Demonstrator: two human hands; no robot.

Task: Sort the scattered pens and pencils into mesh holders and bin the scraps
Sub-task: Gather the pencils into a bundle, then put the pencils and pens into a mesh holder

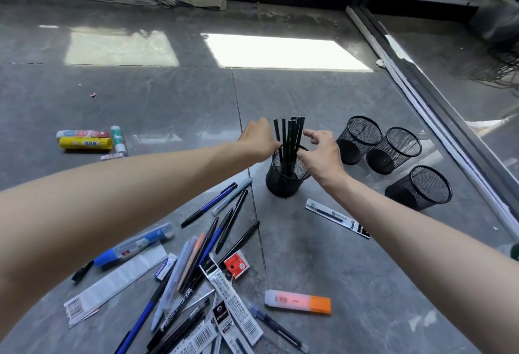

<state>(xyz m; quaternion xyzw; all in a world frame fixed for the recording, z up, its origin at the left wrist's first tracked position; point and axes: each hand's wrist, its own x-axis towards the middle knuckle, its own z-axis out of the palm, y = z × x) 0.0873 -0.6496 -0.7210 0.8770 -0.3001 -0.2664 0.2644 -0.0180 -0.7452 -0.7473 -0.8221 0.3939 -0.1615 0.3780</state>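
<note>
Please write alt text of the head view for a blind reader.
The left hand and right hand flank a bunch of dark pencils standing in a black mesh holder on a grey floor. Three empty mesh holders stand at its right; pens and wrappers lie scattered nearer the camera.

Left hand (259, 137): seen from the back, fingers hidden behind it. Its hold on the pencils (289, 134) cannot be told.
Right hand (320, 154): thumb lies at the bundle; touching or just apart is unclear.
Pencils: lower ends hidden inside the mesh holder (283, 185).
Pile of pens and packets (196, 311): several run off the bottom edge, and the lowest are covered by those on top. The packet print is too small to read.
Glue sticks (84, 140): labels blurred.
A green-and-white object (514, 252) is cut off by the right edge, so its kind cannot be told.
</note>
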